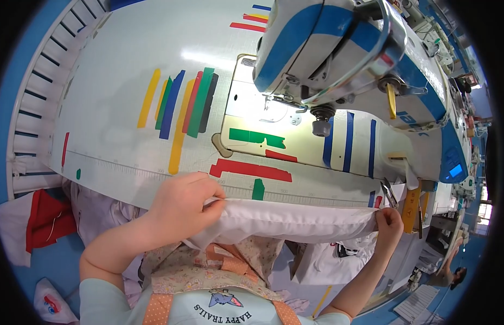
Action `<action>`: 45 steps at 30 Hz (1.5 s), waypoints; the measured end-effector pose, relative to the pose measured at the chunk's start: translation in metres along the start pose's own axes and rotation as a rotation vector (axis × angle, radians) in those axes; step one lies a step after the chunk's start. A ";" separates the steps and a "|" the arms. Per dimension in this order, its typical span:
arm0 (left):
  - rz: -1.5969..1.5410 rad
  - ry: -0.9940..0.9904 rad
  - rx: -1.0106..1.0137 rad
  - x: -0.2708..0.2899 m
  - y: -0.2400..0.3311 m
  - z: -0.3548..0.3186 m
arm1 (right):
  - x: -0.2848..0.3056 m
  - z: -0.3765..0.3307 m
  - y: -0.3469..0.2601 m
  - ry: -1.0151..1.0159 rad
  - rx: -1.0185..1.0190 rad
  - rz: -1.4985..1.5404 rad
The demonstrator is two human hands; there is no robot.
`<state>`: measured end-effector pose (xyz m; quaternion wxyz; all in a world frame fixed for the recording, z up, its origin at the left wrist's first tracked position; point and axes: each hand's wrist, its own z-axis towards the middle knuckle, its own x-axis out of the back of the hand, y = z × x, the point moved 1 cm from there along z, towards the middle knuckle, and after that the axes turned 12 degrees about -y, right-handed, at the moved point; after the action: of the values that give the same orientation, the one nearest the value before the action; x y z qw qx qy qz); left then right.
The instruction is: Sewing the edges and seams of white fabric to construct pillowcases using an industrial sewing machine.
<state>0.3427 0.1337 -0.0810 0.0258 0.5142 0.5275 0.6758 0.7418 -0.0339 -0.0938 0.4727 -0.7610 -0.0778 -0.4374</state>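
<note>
A strip of white fabric point(295, 219) with a stitched hem is stretched along the front edge of the sewing table. My left hand point(189, 206) pinches its left end between thumb and fingers. Its right end is pinched in my right hand point(389, 223), close to the table's right front corner. The upper edge of the cloth lies level with the table edge, and the rest hangs over my lap. Behind it stands a white and blue sewing machine point(328, 54), its lit needle area point(271, 111) away from both hands.
Coloured tape strips point(195, 103) and a printed ruler scale point(122, 162) mark the white tabletop point(116, 49). Thread snips point(390, 194) lie near my right hand, beside a yellow ruler point(410, 210). White railing slats point(32, 108) border the left side. Another person point(450, 273) is at the far right.
</note>
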 end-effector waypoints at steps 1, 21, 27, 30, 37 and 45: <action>-0.003 -0.007 0.012 0.000 0.001 0.000 | 0.000 0.000 -0.001 -0.001 0.000 0.000; 0.025 0.085 -0.163 -0.001 -0.016 -0.002 | -0.118 -0.051 -0.162 -0.316 0.836 -0.009; -0.053 0.132 -0.351 -0.002 -0.018 0.000 | -0.166 -0.063 -0.179 -0.494 0.867 0.031; -0.071 0.107 -0.298 0.001 -0.018 -0.004 | -0.166 -0.063 -0.177 -0.505 0.818 0.106; -0.084 0.022 -0.187 0.007 -0.018 -0.002 | -0.158 -0.054 -0.179 -0.531 0.744 0.235; 0.110 0.021 -0.192 0.009 -0.026 0.028 | -0.157 -0.027 -0.188 -0.481 0.713 0.153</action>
<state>0.3454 0.1700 -0.0961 0.0321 0.5304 0.4314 0.7291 0.5308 0.0932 -0.0829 0.7054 -0.6339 -0.2754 -0.1572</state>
